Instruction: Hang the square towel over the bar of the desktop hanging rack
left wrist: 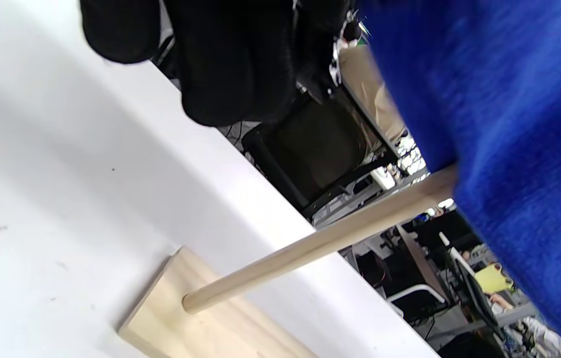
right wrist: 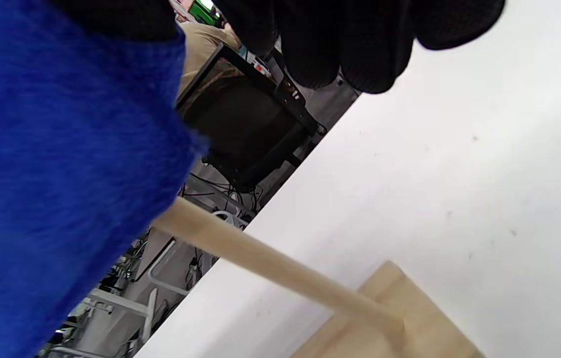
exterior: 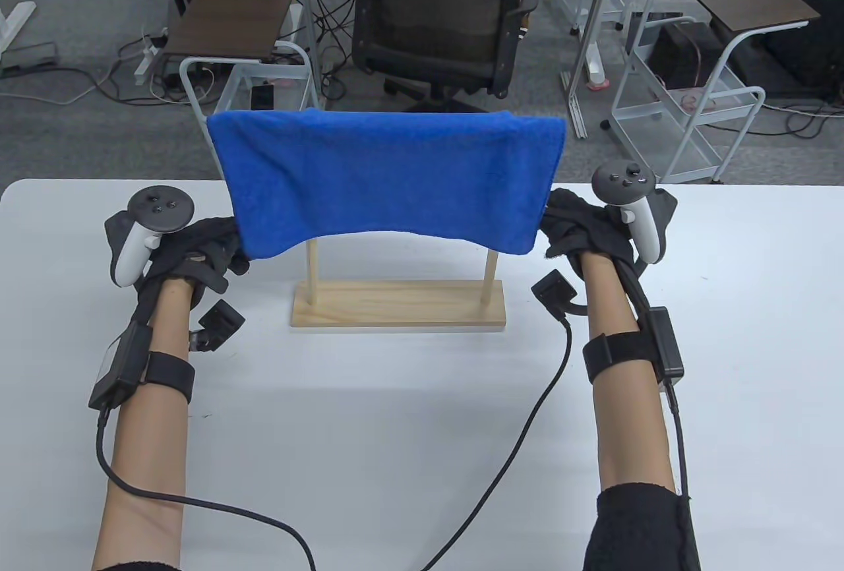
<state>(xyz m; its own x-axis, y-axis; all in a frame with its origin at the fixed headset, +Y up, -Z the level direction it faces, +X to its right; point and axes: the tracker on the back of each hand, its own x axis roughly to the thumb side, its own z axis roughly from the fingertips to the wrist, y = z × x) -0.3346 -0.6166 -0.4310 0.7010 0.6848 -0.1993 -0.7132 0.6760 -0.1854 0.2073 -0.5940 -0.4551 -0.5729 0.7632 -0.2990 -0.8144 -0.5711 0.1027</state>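
A blue square towel point(exterior: 389, 175) hangs folded over the top bar of a light wooden rack point(exterior: 399, 312), hiding the bar. The rack has two thin posts on a flat base and stands mid-table. My left hand point(exterior: 227, 251) holds the towel's lower left corner. My right hand point(exterior: 560, 231) holds its lower right corner. Both corners hang lower than the middle of the hem. The left wrist view shows curled gloved fingers point(left wrist: 230, 64), the towel point(left wrist: 509, 124) and a post point(left wrist: 320, 243). The right wrist view shows fingers point(right wrist: 350, 40), the towel point(right wrist: 61, 149) and a post point(right wrist: 270, 263).
The white table point(exterior: 422, 432) carries the rack, and glove cables point(exterior: 527, 419) trail across its near part. Beyond the far edge stand a black office chair point(exterior: 435, 10), white wire carts point(exterior: 686, 122) and small side tables point(exterior: 231, 10).
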